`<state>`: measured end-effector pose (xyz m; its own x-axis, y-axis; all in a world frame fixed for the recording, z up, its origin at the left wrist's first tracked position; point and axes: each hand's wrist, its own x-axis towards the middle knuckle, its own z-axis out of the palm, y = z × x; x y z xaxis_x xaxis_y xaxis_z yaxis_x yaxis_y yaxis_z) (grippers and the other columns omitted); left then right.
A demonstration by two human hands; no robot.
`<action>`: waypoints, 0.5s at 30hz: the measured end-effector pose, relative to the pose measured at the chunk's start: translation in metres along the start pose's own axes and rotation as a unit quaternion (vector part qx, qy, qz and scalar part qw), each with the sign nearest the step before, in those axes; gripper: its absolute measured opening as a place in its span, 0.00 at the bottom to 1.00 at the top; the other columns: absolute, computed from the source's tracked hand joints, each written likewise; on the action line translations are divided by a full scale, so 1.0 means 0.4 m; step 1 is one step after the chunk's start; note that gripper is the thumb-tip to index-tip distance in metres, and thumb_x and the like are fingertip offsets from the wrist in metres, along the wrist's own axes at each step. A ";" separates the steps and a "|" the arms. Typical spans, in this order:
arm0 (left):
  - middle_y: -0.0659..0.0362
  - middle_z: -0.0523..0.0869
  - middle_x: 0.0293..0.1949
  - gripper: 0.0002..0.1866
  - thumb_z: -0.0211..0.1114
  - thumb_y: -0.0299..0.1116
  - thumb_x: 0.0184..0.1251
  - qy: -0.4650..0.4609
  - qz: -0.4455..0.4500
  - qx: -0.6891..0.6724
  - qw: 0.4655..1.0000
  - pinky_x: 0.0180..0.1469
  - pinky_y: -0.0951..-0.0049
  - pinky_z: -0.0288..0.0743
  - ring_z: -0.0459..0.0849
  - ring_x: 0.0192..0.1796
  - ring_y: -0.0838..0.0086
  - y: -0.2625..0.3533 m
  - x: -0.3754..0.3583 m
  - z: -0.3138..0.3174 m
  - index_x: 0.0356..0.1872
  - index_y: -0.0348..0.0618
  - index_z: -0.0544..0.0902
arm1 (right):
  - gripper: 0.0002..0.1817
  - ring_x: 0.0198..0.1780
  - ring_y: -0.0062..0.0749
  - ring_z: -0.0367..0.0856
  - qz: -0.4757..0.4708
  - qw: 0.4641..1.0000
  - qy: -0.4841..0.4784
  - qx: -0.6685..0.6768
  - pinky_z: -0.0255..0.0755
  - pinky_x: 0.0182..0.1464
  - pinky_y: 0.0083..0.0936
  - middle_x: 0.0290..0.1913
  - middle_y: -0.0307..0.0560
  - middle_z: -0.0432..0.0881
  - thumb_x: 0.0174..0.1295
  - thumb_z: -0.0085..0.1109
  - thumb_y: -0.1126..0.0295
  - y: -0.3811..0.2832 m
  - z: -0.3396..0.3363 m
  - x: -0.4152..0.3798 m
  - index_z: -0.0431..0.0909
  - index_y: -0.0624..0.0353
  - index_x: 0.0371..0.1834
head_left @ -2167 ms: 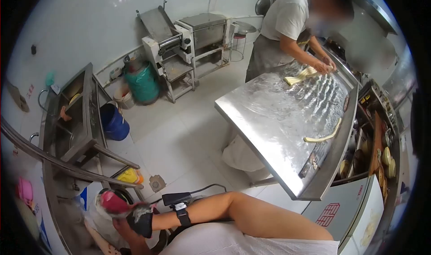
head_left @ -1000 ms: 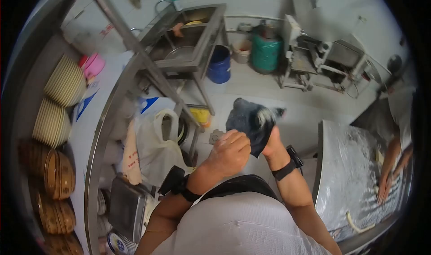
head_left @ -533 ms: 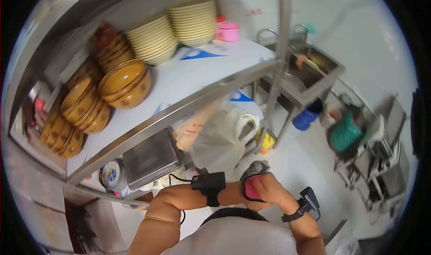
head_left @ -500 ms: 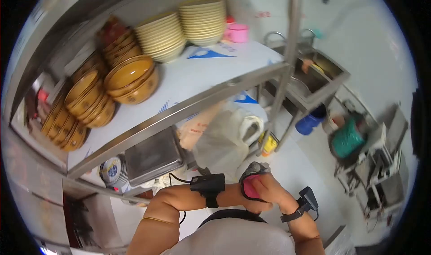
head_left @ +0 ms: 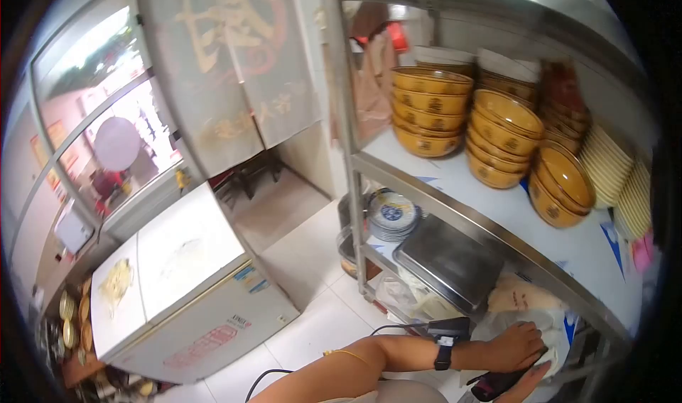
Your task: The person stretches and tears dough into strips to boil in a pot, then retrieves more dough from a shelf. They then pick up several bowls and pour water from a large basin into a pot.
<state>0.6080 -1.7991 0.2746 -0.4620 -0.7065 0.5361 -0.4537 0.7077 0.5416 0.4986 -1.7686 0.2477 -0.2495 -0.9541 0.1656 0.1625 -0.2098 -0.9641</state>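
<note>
My left hand (head_left: 513, 347) reaches to the lower right with its fingers curled over a dark, soft-looking item (head_left: 497, 383) that shows some purple-pink. What kind of thing it is, I cannot make out. Against its other side lies my right hand (head_left: 531, 383), partly cut off by the frame's lower edge, with its fingers around the item. Both hands are close together in front of the shelf's lower level, by a whitish plastic bag (head_left: 490, 325). A black device is strapped to my left wrist.
A steel shelf (head_left: 455, 200) on the right carries stacked brown bowls (head_left: 430, 112) and cream bowls (head_left: 604, 163). Below are patterned plates (head_left: 393, 215) and a metal pan (head_left: 451, 261). A white chest freezer (head_left: 192, 261) stands left, beside a doorway with a hanging curtain (head_left: 234, 69).
The view has swung left, bringing the freezer and curtained doorway into sight while the sink has gone out. The item's pink inside, plain earlier, is now mostly hidden as both hands close around it.
</note>
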 end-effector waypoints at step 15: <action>0.60 0.76 0.25 0.10 0.52 0.36 0.60 0.149 -0.055 -0.132 0.978 0.24 0.70 0.68 0.73 0.22 0.69 0.025 0.152 -0.045 0.31 0.40 0.77 | 0.23 0.40 0.42 0.72 -0.172 0.883 -0.123 -0.419 0.67 0.39 0.32 0.36 0.50 0.75 0.55 0.46 0.51 -0.094 -0.149 0.455 0.73 0.63 0.37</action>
<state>0.5891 -1.8351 0.3241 -0.1614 -0.7774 0.6079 -0.2570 0.6279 0.7347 0.3902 -1.9216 0.3018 0.0845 -0.9036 0.4200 -0.6722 -0.3629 -0.6454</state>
